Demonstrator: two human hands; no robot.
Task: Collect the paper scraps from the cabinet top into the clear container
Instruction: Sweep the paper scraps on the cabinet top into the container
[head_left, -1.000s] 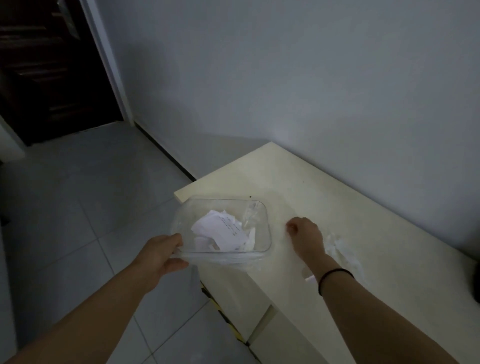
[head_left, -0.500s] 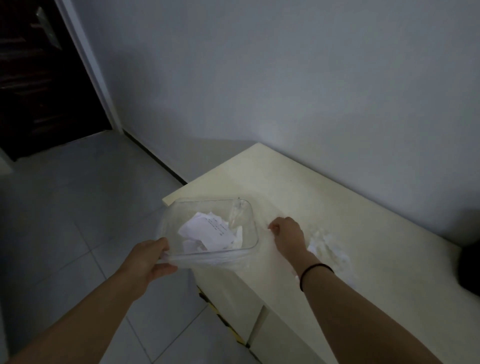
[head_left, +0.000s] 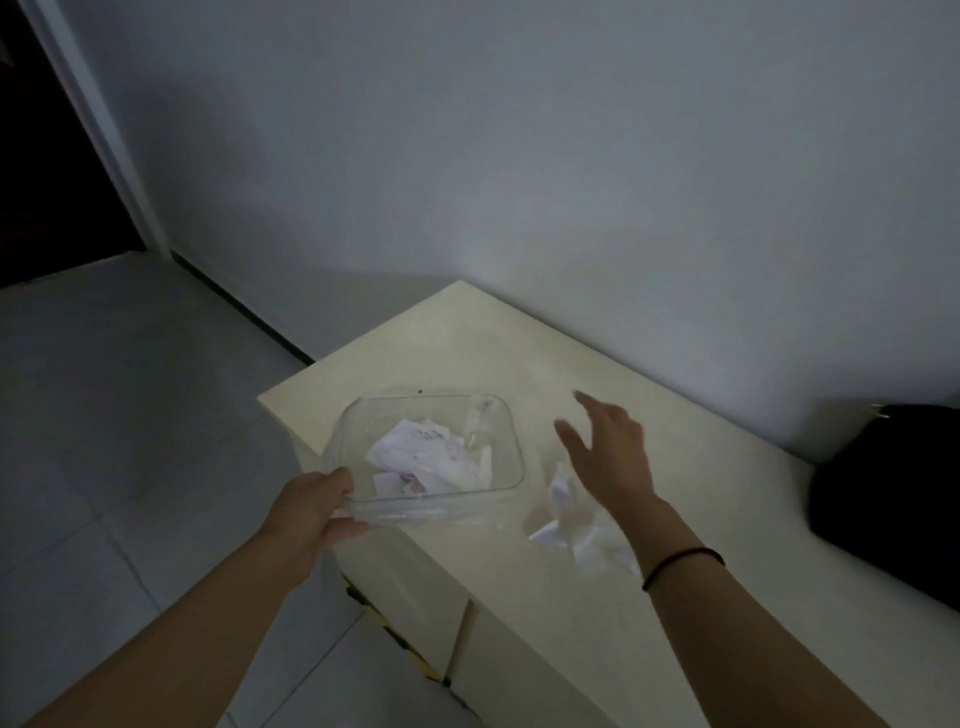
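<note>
A clear container (head_left: 498, 415) rests at the near left corner of the cream cabinet top (head_left: 467, 343), overhanging its front edge. White paper scraps (head_left: 421, 454) lie inside it. My left hand (head_left: 311, 512) grips the container's near left corner. My right hand (head_left: 610, 452) hovers open just right of the container, fingers spread, holding nothing. A small heap of loose paper scraps (head_left: 566, 522) lies on the cabinet under and beside my right wrist, partly hidden by the arm.
A black object (head_left: 893, 478) sits at the right on the cabinet against the grey wall. Cabinet drawers (head_left: 405, 577) face the tiled floor (head_left: 130, 415) below. A dark doorway (head_left: 47, 156) stands at the far left.
My right hand has lifted off the cabinet and opened, fingers spread, beside the container. My left hand keeps its hold on the container. The view has shifted right.
</note>
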